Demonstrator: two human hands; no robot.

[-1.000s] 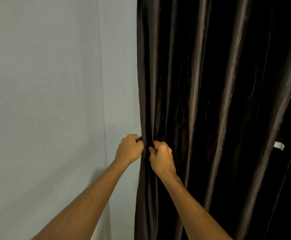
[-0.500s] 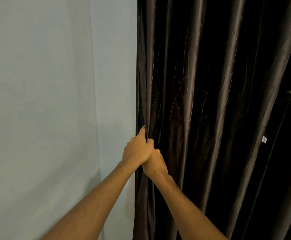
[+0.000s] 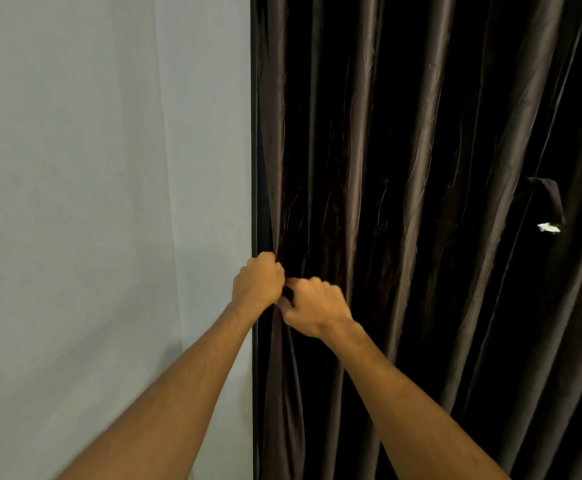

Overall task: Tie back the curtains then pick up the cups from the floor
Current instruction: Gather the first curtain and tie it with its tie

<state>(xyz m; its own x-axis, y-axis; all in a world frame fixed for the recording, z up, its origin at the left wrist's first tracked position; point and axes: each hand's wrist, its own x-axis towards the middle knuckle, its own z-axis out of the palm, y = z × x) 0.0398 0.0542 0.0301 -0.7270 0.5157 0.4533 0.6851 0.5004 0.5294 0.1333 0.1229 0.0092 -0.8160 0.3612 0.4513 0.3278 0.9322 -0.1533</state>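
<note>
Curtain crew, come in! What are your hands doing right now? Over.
Left hand, right hand both gripping dark curtain at its left edge. Not tied back yet. Nothing seen in the way.

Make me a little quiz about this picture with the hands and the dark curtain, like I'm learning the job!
1. True or false: the left hand and the right hand both grip the curtain near its left edge.
2. What is to the left of the curtain? A) a pale wall B) a window C) a shelf
3. Fill in: the small tag on the curtain's right side is ____.
Key: 1 true; 2 A; 3 white.
</note>
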